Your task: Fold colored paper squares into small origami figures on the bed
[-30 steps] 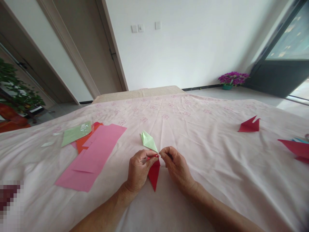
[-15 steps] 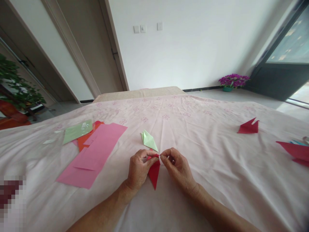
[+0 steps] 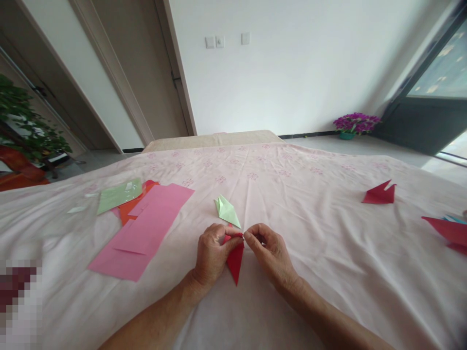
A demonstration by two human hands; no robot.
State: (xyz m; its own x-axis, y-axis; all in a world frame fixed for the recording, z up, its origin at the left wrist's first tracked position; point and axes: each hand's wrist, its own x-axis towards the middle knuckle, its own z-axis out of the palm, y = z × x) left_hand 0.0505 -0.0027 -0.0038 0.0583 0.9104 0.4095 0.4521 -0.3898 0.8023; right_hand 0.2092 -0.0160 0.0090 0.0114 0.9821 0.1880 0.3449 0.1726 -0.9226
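A red folded paper [image 3: 235, 265] is pinched between the thumb and fingers of my left hand [image 3: 215, 248], one pointed end hanging toward me. My right hand [image 3: 268, 248] is closed in a pinch at the right end of this paper, thumb against forefinger; the fingertips cover most of the small bit there. Just beyond my left fingers lies a light green folded paper [image 3: 226, 212] with a pointed tip toward my hands.
Pink paper sheets [image 3: 156, 233], orange paper [image 3: 127, 210] and a green packet [image 3: 118, 195] lie left on the pale pink tablecloth [image 3: 328, 291]. Rightward are a red folded paper bird [image 3: 380, 193] and another red folded piece [image 3: 443, 231] at the edge.
Both hands stay pinched at the red paper, with only a slight shift of the fingertips. The whole view has moved a little.
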